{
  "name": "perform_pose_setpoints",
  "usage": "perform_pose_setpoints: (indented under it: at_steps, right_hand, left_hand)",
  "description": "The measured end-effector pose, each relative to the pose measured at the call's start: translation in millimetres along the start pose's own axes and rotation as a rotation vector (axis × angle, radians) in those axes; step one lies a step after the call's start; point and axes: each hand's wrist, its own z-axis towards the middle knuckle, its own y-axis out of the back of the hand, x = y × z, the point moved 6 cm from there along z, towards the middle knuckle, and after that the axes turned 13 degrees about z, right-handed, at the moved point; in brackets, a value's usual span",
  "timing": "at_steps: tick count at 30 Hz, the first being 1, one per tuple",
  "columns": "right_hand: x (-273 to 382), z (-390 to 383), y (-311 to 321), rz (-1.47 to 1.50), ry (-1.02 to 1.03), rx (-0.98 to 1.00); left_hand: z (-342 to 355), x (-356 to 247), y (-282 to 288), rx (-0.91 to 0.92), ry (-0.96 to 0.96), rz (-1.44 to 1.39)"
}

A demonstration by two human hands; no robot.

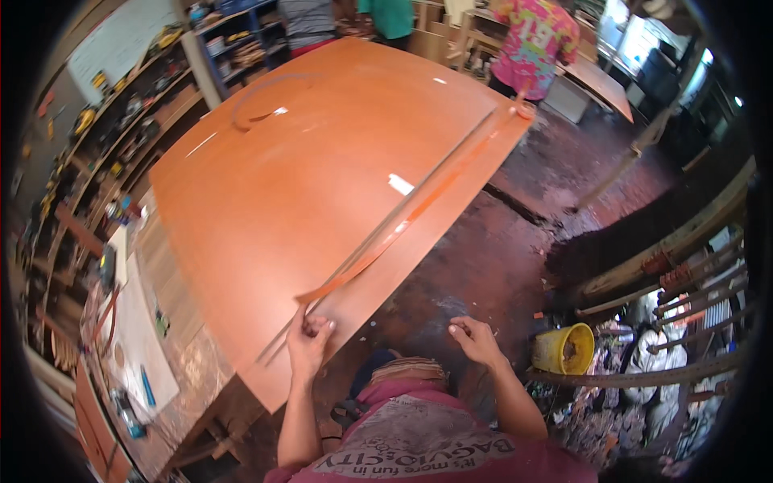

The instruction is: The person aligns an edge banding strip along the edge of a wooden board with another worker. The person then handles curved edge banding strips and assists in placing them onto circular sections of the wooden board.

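Note:
A large glossy orange panel point(282, 201) lies before me, its near edge running diagonally toward the upper right. A long narrow orange strip point(420, 207) runs along it beside thin straight bars point(372, 240), ending near a small orange roll point(525, 110) at the far corner. My left hand point(310, 342) is at the strip's near end, fingers closed on it and raising it slightly. My right hand point(477, 342) hangs off the panel's edge, fingers curled inward; anything inside them is too small or hidden to make out.
A workbench point(189, 354) with tools and offcuts stands at left, below tool shelves point(129, 137). Several people stand behind the panel, including one in a colorful shirt point(535, 44). A post point(612, 173), yellow bucket point(562, 350) and wooden rack point(696, 290) are at right.

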Motion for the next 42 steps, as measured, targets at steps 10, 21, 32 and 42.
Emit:
perform_pose_setpoints:
  at_steps: [10, 21, 32, 42]
  right_hand:
    - [-11.1, 120.8, 73.0, -0.045, -0.118, 0.010]
    - [-34.0, 315.7, 166.8, 0.270, -0.186, 0.018]
    - [-17.6, 475.6, 235.9, 0.745, -0.322, -0.044]
    - [15.8, 471.5, 177.7, 0.791, -0.379, 0.076]
  left_hand:
    - [27.7, 9.8, -35.1, -0.118, 0.112, -0.037]
    - [33.6, 0.1, -51.6, -0.460, 0.265, 0.151]
    - [-13.9, -68.5, -52.9, -0.726, 0.151, 0.057]
    - [-19.6, -144.0, -55.4, -0.679, -0.128, -0.088]
